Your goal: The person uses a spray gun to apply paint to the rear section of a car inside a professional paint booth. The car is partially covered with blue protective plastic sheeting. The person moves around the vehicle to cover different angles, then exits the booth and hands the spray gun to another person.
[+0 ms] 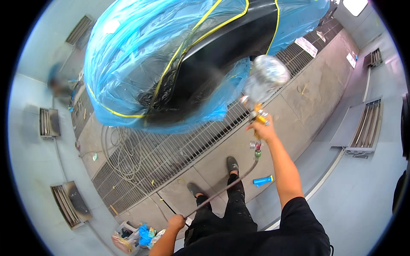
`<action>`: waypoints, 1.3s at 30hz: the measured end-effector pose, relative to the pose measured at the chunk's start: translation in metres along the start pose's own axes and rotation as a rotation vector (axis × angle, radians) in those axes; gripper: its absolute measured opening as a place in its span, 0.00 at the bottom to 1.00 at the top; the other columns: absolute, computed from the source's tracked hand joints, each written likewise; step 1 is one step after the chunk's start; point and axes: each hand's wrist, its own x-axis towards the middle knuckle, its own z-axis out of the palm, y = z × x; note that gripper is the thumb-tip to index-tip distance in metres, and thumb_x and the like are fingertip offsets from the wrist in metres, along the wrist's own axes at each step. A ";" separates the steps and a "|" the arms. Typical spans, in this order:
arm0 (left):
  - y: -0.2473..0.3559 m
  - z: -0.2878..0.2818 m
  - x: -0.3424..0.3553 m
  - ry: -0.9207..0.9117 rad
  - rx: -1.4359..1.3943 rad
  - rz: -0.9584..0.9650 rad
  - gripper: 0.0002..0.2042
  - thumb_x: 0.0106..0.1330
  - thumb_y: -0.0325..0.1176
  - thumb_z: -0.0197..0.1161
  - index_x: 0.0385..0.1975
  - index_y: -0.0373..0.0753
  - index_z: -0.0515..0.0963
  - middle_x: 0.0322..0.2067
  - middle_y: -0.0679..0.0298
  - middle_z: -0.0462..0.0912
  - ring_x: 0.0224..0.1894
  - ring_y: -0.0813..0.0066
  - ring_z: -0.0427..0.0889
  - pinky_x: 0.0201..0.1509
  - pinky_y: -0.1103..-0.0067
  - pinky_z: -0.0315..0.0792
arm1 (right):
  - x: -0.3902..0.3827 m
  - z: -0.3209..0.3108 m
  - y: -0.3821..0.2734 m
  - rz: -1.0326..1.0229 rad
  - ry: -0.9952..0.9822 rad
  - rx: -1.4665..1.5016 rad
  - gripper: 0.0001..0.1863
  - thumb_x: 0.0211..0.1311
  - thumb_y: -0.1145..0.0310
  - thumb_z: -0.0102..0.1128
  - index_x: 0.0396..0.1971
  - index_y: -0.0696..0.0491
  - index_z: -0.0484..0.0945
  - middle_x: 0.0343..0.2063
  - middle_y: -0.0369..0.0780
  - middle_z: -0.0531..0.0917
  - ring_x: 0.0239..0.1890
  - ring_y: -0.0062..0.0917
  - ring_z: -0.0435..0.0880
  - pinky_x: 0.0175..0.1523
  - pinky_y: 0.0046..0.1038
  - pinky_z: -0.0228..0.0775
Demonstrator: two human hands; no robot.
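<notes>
Both hands are closed on gear as I watch: right hand (262, 130) wraps the spray gun (258, 109) handle, raised just beside the black car panel (213, 64) — masked in blue plastic sheeting (128, 64) with yellow tape (171, 64). Left hand (176, 222) grips the air hose (222, 192) low, over the floor grating (141, 158). Smallest, a blue roll (262, 181) lies near my shoes.

Two white rectangular signs (306, 46) (351, 60) lie on the floor beyond the grating, upper right.
</notes>
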 end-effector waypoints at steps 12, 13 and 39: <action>-0.054 0.032 -0.001 -0.052 0.068 0.005 0.23 0.67 0.56 0.59 0.39 0.40 0.87 0.43 0.51 0.87 0.48 0.50 0.85 0.50 0.60 0.78 | -0.056 0.068 0.069 -0.242 -0.086 -0.240 0.26 0.53 0.80 0.60 0.55 0.55 0.74 0.32 0.34 0.82 0.34 0.20 0.82 0.40 0.27 0.76; -0.055 0.039 -0.002 -0.072 0.095 0.035 0.24 0.67 0.57 0.59 0.38 0.40 0.87 0.42 0.51 0.87 0.47 0.49 0.85 0.50 0.60 0.79 | -0.064 0.076 0.070 -0.176 -0.167 -0.205 0.27 0.52 0.80 0.61 0.56 0.55 0.75 0.33 0.34 0.82 0.34 0.20 0.82 0.40 0.27 0.77; -0.047 0.047 -0.001 -0.093 -0.010 0.049 0.17 0.68 0.47 0.58 0.42 0.42 0.87 0.45 0.53 0.87 0.49 0.51 0.86 0.53 0.61 0.78 | -0.038 0.099 -0.067 0.132 -0.310 -0.002 0.32 0.49 0.86 0.54 0.60 0.60 0.70 0.43 0.40 0.78 0.42 0.29 0.83 0.42 0.33 0.85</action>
